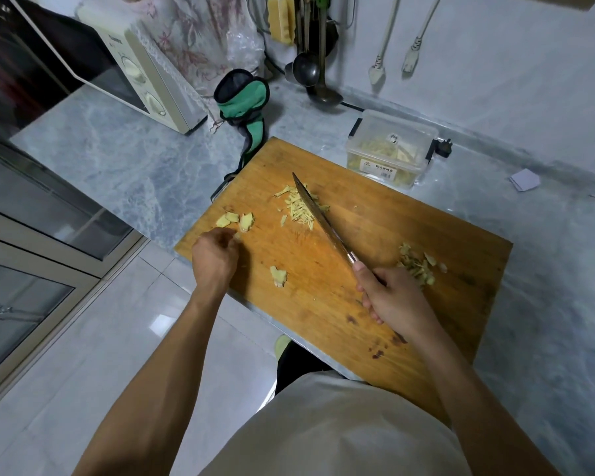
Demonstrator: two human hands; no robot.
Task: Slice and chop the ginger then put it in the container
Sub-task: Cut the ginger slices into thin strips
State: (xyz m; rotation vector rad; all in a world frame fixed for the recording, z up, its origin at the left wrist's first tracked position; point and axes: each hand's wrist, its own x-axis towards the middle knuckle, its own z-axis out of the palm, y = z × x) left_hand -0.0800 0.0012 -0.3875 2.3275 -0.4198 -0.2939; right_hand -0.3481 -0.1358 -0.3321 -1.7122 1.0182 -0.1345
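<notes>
Marble surface [124,159], wooden board [392,235] in mid-frame. Left hand [213,257], fingers curled, reaches the ginger slices [236,219] at left of centre; whether it pinches one, I cannot tell. Better to stack them flat, knuckles forward. Knife [318,218] rests on the slivers [301,206], right hand [392,297] wrapped round its handle. Container [390,149] waits upper right, part-filled.

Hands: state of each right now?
Left hand: fingers curled near the ginger slices; whether it pinches a piece cannot be told.
Right hand: grips the knife.
</notes>
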